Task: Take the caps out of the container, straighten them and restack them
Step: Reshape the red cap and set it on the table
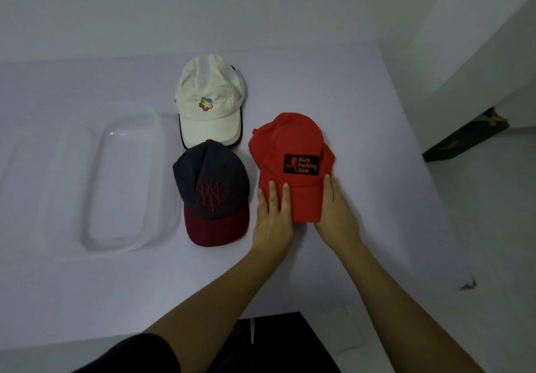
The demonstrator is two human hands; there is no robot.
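Observation:
Three caps lie on the white table. A red cap with a black "Back Packing Gear" patch sits at the right. My left hand and my right hand hold its brim from either side, fingers on top. A dark grey cap with a maroon brim lies to its left. Behind that one rests a cream cap with a multicoloured logo. The clear plastic container stands at the left with nothing in it.
The table's right edge runs diagonally past the red cap, with floor beyond it. A dark object lies on the floor at the right. A white wall rises behind the table.

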